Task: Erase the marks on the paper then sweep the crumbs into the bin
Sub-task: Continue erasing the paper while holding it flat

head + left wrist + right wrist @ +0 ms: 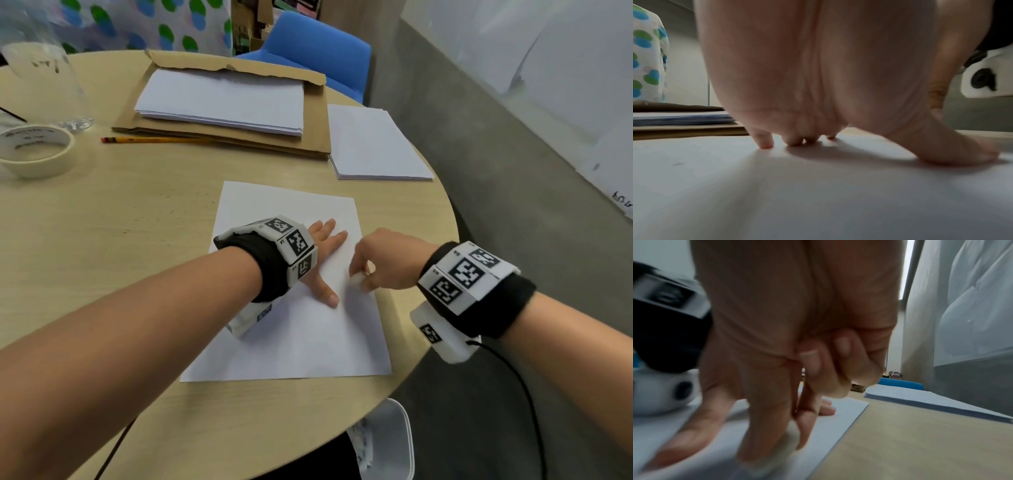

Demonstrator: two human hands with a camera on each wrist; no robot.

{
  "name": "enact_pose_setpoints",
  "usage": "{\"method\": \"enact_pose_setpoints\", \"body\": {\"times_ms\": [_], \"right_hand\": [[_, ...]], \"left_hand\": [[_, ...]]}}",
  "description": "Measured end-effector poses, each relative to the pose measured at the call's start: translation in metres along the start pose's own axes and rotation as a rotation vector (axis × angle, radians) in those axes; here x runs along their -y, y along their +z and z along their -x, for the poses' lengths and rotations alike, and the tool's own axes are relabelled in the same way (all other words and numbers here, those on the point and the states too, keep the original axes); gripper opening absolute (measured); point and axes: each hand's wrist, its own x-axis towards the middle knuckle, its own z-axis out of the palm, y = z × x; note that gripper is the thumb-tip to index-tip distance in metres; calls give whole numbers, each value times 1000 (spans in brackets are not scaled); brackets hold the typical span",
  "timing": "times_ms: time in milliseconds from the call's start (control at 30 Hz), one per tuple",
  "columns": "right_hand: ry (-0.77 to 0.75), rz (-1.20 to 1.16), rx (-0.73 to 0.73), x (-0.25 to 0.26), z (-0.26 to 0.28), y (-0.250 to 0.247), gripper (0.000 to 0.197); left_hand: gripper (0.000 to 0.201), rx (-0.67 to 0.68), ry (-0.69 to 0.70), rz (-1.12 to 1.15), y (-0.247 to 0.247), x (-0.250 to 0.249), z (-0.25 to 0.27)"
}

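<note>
A black band [270,267] with white, black-patterned marker blocks [460,274] was worn on each bare forearm; a black cable [524,387] was attached.

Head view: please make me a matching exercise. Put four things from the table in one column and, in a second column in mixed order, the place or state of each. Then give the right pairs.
Things:
1. eraser
2. pencil
3. tape roll
4. left hand

Places or states:
A. lies in front of the cardboard
B. pressed flat on the sheet of paper
C. pinched by the right hand
D. stands near the table's left edge

Pairs: 1-C, 2-A, 3-D, 4-B
</note>
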Motion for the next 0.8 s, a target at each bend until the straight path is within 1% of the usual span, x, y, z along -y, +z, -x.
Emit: {"method": "enact_pose_setpoints", "body": {"times_ms": [33, 67, 167, 233, 300, 400, 467, 533, 567, 633, 700, 733, 800], "right_hand": [[0, -4, 22, -1, 0, -3, 29], [2, -11, 6, -1, -3, -6, 28], [56, -89, -193, 1, -21, -8, 21], [90, -154, -250, 1, -23, 0, 18], [65, -187, -216, 2, -15, 12, 14], [9, -224, -100, 2, 0, 16, 21], [54, -301, -66, -2, -1, 9, 23], [137, -425, -117, -8, -7, 3, 23], [176, -485, -160, -11, -10, 2, 22], [215, -548, -210, -7, -10, 9, 18], [214, -604, -236, -3, -1, 22, 15], [199, -641, -221, 0, 4, 29, 16], [155, -687, -140, 7, 14, 37, 20]], "left_hand": [[121, 2, -1, 3, 0, 0, 0], [121, 0, 0, 6, 0, 0, 0], [119, -15, 19, 16, -2, 0, 3], [118, -16, 18, 10, -2, -1, 4], [120, 1, 2, -2, -1, 0, 3], [120, 19, -14, -22, -2, -1, 2], [113, 23, 22, -24, -4, -5, 6], [104, 19, 93, -9, -3, -7, 12], [103, 21, 117, -7, -2, -7, 15], [110, 34, 128, -16, 3, -5, 22], [117, 50, 126, -50, 2, -8, 22], [119, 52, 123, -60, 2, -9, 21], [122, 61, 117, -65, 0, -11, 21]]}}
